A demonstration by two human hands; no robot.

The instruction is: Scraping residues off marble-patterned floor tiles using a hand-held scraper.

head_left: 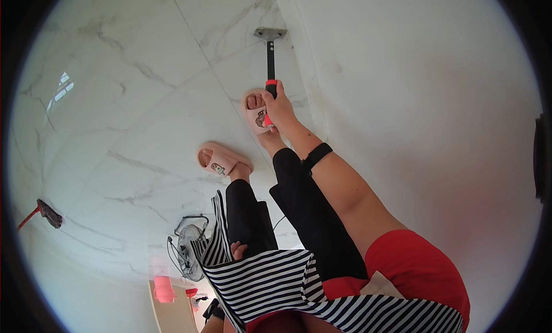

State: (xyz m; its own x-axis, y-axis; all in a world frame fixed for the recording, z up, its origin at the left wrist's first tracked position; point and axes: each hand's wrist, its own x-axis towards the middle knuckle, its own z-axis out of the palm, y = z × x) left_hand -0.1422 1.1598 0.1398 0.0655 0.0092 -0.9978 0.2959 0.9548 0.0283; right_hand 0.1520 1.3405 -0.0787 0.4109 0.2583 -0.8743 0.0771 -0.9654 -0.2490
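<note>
My right hand [280, 107] is wrapped around the red and black handle of a long-handled floor scraper [271, 59]. Its flat metal head [271, 33] points away from me, over the marble-patterned tile floor [172, 104] near the foot of the white wall [409, 117]. Whether the blade touches the tile cannot be told. Of my left hand [238, 249] only some fingertips show, beside my black trouser leg [250, 221]. The striped apron [258, 272] hides the rest of that hand.
My feet in pink slides [224, 159] stand on the tiles, the right one beside the scraper handle. A floor fan [189, 251] with a metal stand is at lower left. Beyond it are a pink container [164, 289] and, farther left, a red-handled broom or brush [49, 213].
</note>
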